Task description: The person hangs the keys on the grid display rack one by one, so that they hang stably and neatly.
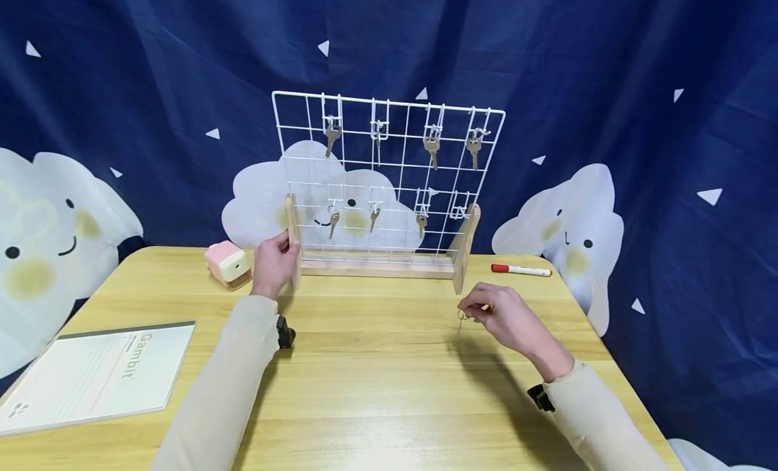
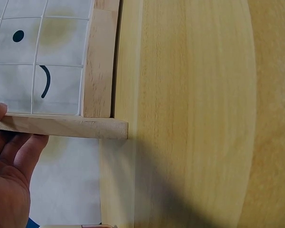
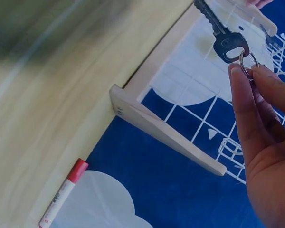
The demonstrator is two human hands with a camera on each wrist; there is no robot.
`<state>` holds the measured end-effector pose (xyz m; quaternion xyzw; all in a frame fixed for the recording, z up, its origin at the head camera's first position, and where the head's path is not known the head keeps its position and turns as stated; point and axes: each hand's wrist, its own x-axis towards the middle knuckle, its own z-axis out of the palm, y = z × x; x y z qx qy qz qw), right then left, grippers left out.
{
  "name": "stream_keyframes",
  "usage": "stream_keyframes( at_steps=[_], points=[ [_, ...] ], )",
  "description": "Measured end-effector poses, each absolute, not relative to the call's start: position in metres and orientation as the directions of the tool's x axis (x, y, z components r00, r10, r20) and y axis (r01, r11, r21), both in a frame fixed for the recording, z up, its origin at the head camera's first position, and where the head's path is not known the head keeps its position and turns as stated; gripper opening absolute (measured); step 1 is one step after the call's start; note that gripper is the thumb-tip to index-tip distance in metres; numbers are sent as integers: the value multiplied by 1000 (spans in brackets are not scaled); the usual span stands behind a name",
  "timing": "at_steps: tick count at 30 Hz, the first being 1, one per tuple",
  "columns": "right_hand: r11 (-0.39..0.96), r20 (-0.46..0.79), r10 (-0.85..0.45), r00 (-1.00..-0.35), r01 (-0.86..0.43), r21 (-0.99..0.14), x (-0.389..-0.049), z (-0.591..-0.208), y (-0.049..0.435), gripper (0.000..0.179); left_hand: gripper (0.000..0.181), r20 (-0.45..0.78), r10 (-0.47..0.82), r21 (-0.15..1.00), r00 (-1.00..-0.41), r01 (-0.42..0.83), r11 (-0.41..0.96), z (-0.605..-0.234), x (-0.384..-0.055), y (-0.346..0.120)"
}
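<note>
A white wire grid rack [image 1: 389, 141] stands on wooden legs at the table's back. My left hand [image 1: 273, 265] grips the rack's left wooden upright [image 2: 66, 127], thumb on one side and fingers on the other. Over the table in front of the right upright [image 1: 464, 248], my right hand [image 1: 507, 315] pinches a thin metal ring between thumb and fingertips. From that ring hangs a single key [image 3: 228, 43], clear of the rack. Several keys, among them a silver one [image 1: 432, 145], hang on the grid's hooks in two rows. The lower right hook [image 1: 458, 211] bears no key.
A red-capped marker [image 1: 521, 270] lies at the back right. To the left of the rack sits a pink and cream box-shaped item [image 1: 227, 263] with a small hole. A notepad [image 1: 103, 376] lies at the table's left edge. Behind hangs a blue curtain [image 1: 389, 38].
</note>
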<state>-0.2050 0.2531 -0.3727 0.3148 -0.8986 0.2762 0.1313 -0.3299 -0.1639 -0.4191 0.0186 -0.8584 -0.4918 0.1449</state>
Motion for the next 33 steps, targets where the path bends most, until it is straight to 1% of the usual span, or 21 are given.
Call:
stream_keyframes(
  at_steps=[9,13,17,22,28,33],
  points=[
    [676,453,-437,-777,-616,-404,-212,-358,250,15,43,247,-165,845,-955,129,519,-418,-332,-162],
    [654,488,-401,-775,-615,-440,-218,-352,249,14,43,233,-172,853,-957,116,509,-418,-330,-163],
    [643,513,-356,-781,-603,-472,-223,-347,249,17,43,251,-173,846,-952,129,517,-420,-330,-163],
    [669,536,-327,-778,-591,-450,-228,-341,247,15,43,264,-176,840,-948,137,525,-420,-329,-163],
    [724,580,-281,-765,-566,-395,-236,-333,247,12,43,254,-186,851,-949,128,509,-418,-327,-162],
    [723,590,-263,-764,-560,-403,-243,-328,246,12,43,244,-190,853,-951,118,509,-419,-328,-162]
  ],
)
